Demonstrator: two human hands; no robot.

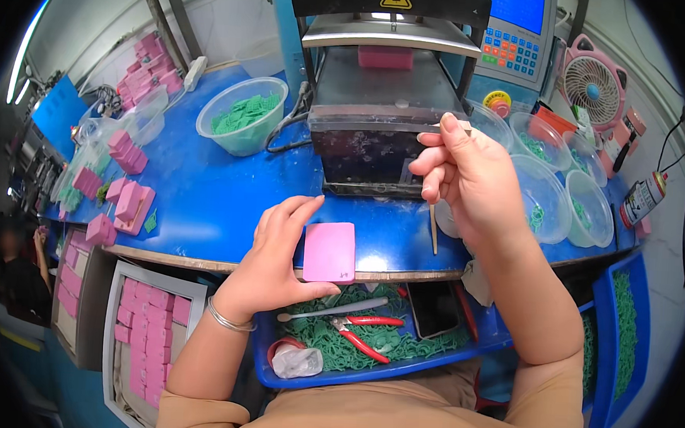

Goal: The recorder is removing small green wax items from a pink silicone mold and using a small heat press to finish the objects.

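Observation:
My left hand (275,249) holds a flat pink rectangular block (330,251) at the near edge of the blue table (211,199), thumb under it and fingers along its left side. My right hand (468,174) is raised in front of the black press machine (379,100), fingers pinched on a small thin piece near the machine's front plate; the piece is too small to make out. A pink block (385,57) lies inside the press. A thin wooden stick (433,228) lies on the table below my right hand.
A clear bowl of green parts (243,116) stands left of the press. Several clear bowls (549,194) stand at right, with a pink fan (593,88) and a spray can (644,199). Pink blocks (126,195) are stacked at left. A blue tray (366,347) below holds green pieces, red pliers (355,335) and a phone (434,308).

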